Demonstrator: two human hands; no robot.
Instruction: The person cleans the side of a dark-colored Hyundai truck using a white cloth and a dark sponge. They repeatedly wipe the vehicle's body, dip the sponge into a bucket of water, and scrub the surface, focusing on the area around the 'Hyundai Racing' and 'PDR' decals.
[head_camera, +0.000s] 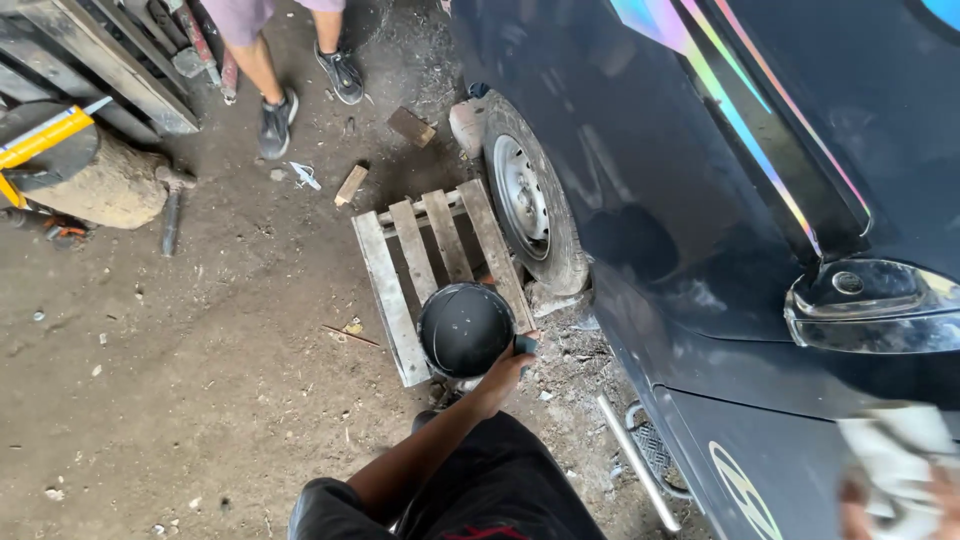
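From the head view, the left hand (508, 368) reaches down to a round black bucket (465, 328). Its grip is closed on a small dark thing (525, 345) right at the bucket's rim; what that thing is cannot be told. The bucket looks smooth and shiny and sits on the near end of a wooden pallet (430, 265) made of rough flat slats. Just right of the pallet is a car wheel (528, 200) with a grey metal middle. The dark blue car (680, 180) is glossy, with a rainbow stripe (745, 120) and a shiny door handle (870, 305). The right hand (900, 495) is blurry at the bottom corner, holding a pale cloth (895, 450) against the car. Left of the pallet is bare dirt floor (180, 360). Beyond the pallet stand another person's legs (290, 70).
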